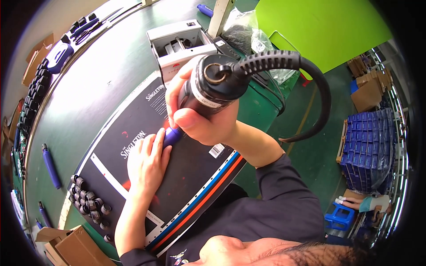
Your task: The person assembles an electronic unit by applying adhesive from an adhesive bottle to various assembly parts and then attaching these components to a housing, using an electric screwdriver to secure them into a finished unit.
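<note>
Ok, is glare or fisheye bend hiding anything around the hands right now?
Head view: a bright sheen washes out the green table at upper left; edges of the dark printed mat bow from fisheye. The right hand and its black corded tool are sharp; the left hand on the blue piece is evenly lit.

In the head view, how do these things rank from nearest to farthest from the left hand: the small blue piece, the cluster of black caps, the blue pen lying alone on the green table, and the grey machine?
1. Small blue piece: at the left hand's fingertips, touching.
2. Cluster of black caps: lower left, at the mat's edge.
3. Blue pen: farther left, on the green table.
4. Grey machine: at the top, beyond the right hand.
</note>
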`<state>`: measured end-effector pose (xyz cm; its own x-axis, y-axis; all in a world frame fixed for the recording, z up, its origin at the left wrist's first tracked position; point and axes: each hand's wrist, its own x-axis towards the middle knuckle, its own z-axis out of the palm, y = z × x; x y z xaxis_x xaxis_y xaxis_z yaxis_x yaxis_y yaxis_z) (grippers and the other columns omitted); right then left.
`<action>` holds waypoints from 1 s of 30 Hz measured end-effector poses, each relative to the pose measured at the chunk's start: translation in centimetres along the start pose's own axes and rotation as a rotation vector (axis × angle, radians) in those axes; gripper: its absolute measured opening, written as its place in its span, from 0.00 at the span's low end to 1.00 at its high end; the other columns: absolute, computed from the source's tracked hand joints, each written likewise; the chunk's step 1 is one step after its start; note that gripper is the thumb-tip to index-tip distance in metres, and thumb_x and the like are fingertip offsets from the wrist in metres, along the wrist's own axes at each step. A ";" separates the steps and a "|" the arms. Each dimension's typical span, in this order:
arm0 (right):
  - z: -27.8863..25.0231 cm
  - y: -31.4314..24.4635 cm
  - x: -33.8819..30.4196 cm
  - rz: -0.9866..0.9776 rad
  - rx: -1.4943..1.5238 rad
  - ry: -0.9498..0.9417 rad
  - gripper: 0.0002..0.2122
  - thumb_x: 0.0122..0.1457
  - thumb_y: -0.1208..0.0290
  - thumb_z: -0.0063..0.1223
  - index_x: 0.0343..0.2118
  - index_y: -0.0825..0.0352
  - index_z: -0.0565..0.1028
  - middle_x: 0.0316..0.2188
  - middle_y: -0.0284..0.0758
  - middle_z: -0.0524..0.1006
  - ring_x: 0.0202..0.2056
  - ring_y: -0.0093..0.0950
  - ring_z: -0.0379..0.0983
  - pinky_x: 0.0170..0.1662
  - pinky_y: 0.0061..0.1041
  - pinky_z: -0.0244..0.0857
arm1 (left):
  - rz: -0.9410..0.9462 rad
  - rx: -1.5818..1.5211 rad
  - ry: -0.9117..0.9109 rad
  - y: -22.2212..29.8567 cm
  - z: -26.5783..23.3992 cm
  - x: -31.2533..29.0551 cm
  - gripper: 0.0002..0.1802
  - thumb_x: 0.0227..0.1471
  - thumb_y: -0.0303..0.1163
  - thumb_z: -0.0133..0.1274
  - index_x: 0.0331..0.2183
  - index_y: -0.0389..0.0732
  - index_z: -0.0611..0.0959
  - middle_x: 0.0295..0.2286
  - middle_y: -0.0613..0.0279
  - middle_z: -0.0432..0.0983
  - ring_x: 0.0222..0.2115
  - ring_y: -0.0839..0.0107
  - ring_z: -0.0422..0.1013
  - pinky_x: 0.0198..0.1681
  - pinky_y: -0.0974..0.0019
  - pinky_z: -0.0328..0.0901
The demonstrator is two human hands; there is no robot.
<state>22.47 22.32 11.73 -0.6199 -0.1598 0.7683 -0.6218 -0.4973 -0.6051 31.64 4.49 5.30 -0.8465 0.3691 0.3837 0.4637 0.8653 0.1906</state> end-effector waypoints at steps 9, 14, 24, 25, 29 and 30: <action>-0.9 -0.6 -0.1 0.238 0.016 0.010 0.29 0.56 0.76 0.68 0.55 0.67 0.60 0.34 0.32 0.75 0.33 0.18 0.74 0.35 0.19 0.69 | 0.038 0.039 -0.041 -0.2 -0.5 0.6 0.24 0.57 0.40 0.60 0.53 0.40 0.80 0.41 0.58 0.77 0.40 0.62 0.75 0.45 0.60 0.71; -1.5 -0.4 -0.2 0.154 0.155 -0.055 0.27 0.58 0.71 0.68 0.54 0.63 0.60 0.37 0.39 0.78 0.28 0.20 0.75 0.31 0.21 0.71 | 0.055 0.045 -0.032 0.0 -0.6 0.7 0.27 0.56 0.42 0.61 0.54 0.40 0.79 0.42 0.58 0.77 0.41 0.61 0.75 0.45 0.60 0.71; -15.3 -1.6 -1.2 0.473 -0.454 0.554 0.25 0.72 0.44 0.38 0.41 0.65 0.76 0.31 0.26 0.73 0.33 0.19 0.69 0.39 0.18 0.63 | -0.434 0.160 -0.174 -1.4 -8.7 -3.3 0.32 0.37 0.25 0.71 0.47 0.43 0.78 0.42 0.53 0.71 0.40 0.49 0.75 0.41 0.51 0.72; -17.1 -0.9 -2.0 0.527 -0.568 0.550 0.24 0.72 0.46 0.40 0.40 0.65 0.76 0.31 0.25 0.72 0.32 0.18 0.66 0.40 0.18 0.61 | -0.541 0.285 -0.207 -2.5 -9.8 -4.5 0.28 0.38 0.25 0.71 0.44 0.44 0.79 0.42 0.54 0.71 0.40 0.50 0.75 0.40 0.51 0.72; -20.2 3.1 -4.6 0.448 -0.804 0.544 0.20 0.69 0.57 0.55 0.49 0.72 0.71 0.31 0.29 0.74 0.34 0.19 0.69 0.41 0.21 0.65 | -0.654 0.509 -0.348 -4.9 -13.2 -10.1 0.25 0.41 0.27 0.70 0.43 0.42 0.79 0.46 0.59 0.72 0.45 0.56 0.72 0.46 0.54 0.72; -19.7 3.2 -4.8 0.485 -0.938 0.514 0.23 0.66 0.54 0.58 0.51 0.71 0.69 0.28 0.32 0.75 0.31 0.23 0.71 0.38 0.25 0.67 | -0.665 0.499 -0.384 -5.4 -13.2 -11.1 0.25 0.41 0.27 0.70 0.44 0.42 0.79 0.46 0.60 0.73 0.46 0.56 0.71 0.47 0.55 0.72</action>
<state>14.04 38.29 1.95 -0.8755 0.3103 0.3705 -0.2437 0.3787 -0.8929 42.00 -8.79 11.91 -0.9689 -0.2472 -0.0095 -0.2413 0.9531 -0.1827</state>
